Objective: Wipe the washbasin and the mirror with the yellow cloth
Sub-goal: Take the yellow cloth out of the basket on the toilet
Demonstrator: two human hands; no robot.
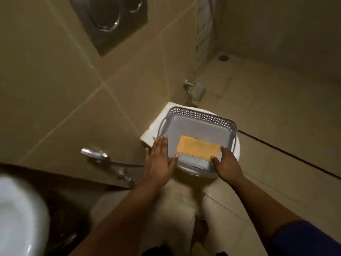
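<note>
A folded yellow cloth (198, 147) lies flat inside a grey perforated plastic basket (195, 126). The basket rests on a white closed toilet lid (158, 120). My left hand (159, 161) clasps the basket's left rim, fingers stretched along the outside and thumb over the edge. My right hand (227, 164) grips the near right corner, thumb inside beside the cloth. The white washbasin (18, 215) shows blurred at the bottom left. The mirror is out of view.
A steel flush plate (110, 21) is set in the tiled wall above. A chrome hand spray with hose (94, 154) hangs left of the toilet. A paper holder (196, 90) and a floor drain (223, 57) lie beyond the basket.
</note>
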